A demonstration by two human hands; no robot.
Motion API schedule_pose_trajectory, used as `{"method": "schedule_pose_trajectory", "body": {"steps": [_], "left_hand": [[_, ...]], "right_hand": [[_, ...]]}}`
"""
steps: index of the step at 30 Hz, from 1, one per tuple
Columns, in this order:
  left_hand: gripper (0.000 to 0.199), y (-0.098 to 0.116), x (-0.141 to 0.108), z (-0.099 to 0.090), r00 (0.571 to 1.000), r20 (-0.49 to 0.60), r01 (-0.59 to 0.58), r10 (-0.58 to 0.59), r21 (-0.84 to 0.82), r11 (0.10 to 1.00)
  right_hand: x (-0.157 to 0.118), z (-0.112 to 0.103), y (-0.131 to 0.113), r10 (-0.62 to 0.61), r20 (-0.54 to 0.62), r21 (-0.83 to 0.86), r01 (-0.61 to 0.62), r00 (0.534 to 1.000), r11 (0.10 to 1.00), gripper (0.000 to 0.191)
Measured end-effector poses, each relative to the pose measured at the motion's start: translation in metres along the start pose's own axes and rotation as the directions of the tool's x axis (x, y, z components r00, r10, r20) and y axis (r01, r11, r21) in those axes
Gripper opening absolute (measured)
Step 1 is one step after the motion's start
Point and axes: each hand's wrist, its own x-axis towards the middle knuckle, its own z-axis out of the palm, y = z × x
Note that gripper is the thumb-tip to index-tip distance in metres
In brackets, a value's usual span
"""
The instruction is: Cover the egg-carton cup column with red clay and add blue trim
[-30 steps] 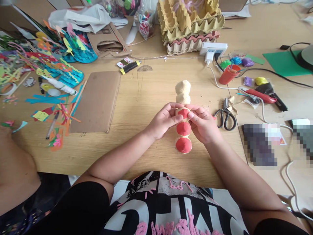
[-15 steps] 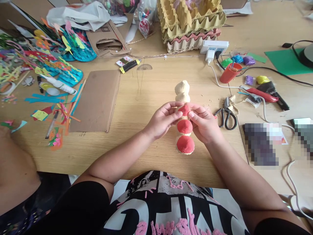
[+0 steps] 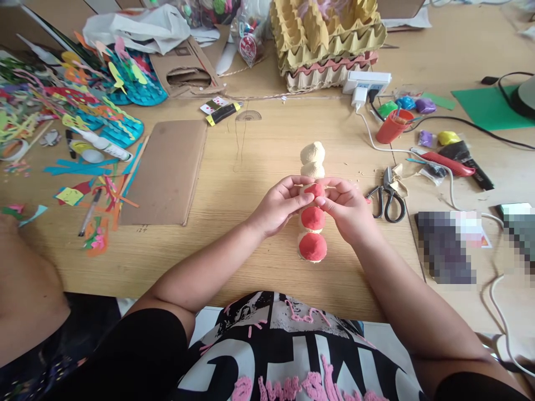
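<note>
A co-worker's arm [image 3: 29,267] shows at the left end of the desk [image 3: 234,267], by the near edge. Beyond it lie paper scraps [image 3: 69,196], then a flat cardboard sheet [image 3: 163,172], well back from that edge.

Right of the sheet, the left hand [image 3: 278,206] pinches the left side of a strip of 5 egg-carton cups [image 3: 312,153], its thumb on the middle cup. The strip points from the near edge toward the far side; whether it touches the desktop I cannot tell. The 2 far cups are cream; the 3 nearer ones wear red caps [image 3: 312,247] of what looks like soft clay. The right hand [image 3: 345,209] grips the strip's right side, its thumb against the same middle cap.

Uneven thumb pressure could dent, tear or shift that cap, since both thumbs bear on 1 small patch. The narrow joints between cups look weak; if the hands twist against each other, the strip could crease. A thumb sliding toward the near edge might smear the next cap.

Just right of the right hand lie scissors [image 3: 388,195]; a careless sideways sweep could knock them toward the desk's right end.
</note>
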Motion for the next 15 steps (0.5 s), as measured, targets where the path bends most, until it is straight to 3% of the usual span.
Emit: {"method": "schedule_pose_trajectory", "body": {"steps": [5,15], "left_hand": [[0.06,-0.0005,0.0026,-0.0013,1.0,0.01,0.012,-0.012,0.012,1.0],[0.063,-0.0014,0.0034,-0.0033,1.0,-0.015,0.017,-0.016,0.065,0.998]], "right_hand": [[0.0009,-0.0041,-0.0022,-0.01,-0.004,-0.097,0.009,1.0,0.995,0.058],[0.0019,-0.0062,-0.0011,-0.019,0.006,-0.106,0.019,1.0,0.994,0.057]]}}
